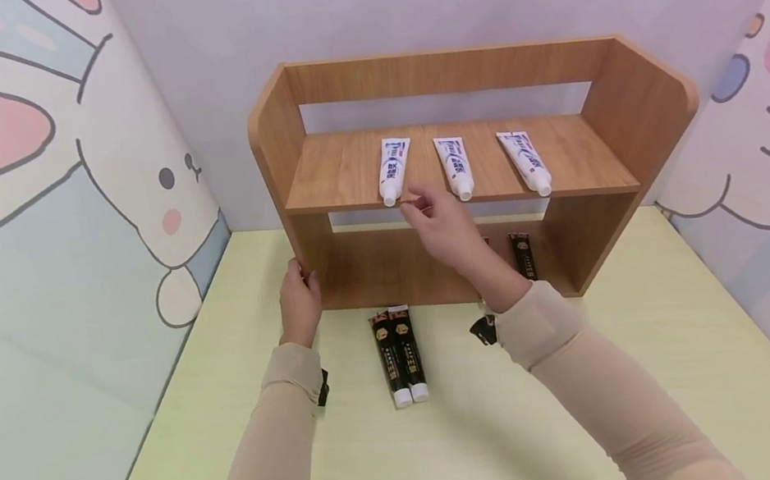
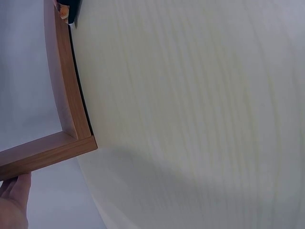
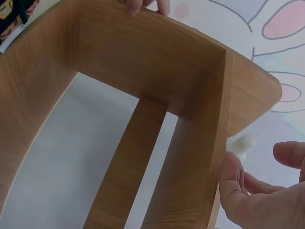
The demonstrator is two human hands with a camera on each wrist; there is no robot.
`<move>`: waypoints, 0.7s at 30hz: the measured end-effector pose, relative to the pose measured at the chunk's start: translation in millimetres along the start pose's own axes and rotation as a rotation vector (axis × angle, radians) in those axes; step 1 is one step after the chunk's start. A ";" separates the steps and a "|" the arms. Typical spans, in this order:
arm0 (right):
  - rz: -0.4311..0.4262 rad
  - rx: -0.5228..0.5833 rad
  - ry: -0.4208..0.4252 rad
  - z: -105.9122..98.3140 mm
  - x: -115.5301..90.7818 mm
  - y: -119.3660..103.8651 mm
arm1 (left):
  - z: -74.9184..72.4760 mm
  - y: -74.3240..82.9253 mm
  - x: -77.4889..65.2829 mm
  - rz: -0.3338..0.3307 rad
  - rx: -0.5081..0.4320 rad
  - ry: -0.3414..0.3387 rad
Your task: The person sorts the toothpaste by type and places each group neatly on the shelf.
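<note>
A small wooden shelf (image 1: 389, 268) stands against the back wall. My left hand (image 1: 300, 306) grips the front edge of its left side panel; the fingertips (image 3: 135, 6) show over that edge in the right wrist view. Close to the upper board's front edge is my right hand (image 1: 444, 227), with thumb and fingers apart and nothing between them. Just above it lies the left white toothpaste tube (image 1: 394, 168), cap toward the front. The middle white tube (image 1: 455, 167) and the right white tube (image 1: 525, 161) lie in a row on the same board.
Two black toothpaste tubes (image 1: 398, 354) lie side by side on the pale table (image 1: 390, 471) before the shelf. Another black tube (image 1: 523, 255) is on the lower board, partly behind my right arm. Rabbit-painted walls (image 1: 88, 301) flank the table.
</note>
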State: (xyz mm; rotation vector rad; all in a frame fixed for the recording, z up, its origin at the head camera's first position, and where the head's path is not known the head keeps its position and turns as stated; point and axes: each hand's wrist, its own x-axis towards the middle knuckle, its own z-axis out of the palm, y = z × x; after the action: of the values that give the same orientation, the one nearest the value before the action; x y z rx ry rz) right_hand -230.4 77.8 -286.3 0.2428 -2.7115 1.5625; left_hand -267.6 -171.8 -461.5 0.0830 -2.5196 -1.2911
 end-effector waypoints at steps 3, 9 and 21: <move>0.000 -0.023 -0.011 3.1 -4.5 6.6 | -0.2 0.3 0.0 0.005 0.005 0.004; 0.014 -0.027 -0.021 9.3 -12.3 17.0 | 0.1 -0.6 0.6 0.005 0.010 0.005; 0.028 -0.015 -0.064 26.6 -27.6 43.3 | 0.5 -0.5 0.6 0.005 0.010 0.001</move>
State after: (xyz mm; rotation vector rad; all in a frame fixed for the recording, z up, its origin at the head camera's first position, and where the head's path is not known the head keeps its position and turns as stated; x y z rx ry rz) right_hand -207.0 79.9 -339.1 0.2606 -2.7853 1.5680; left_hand -268.4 -171.8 -461.9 0.0791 -2.5239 -1.2769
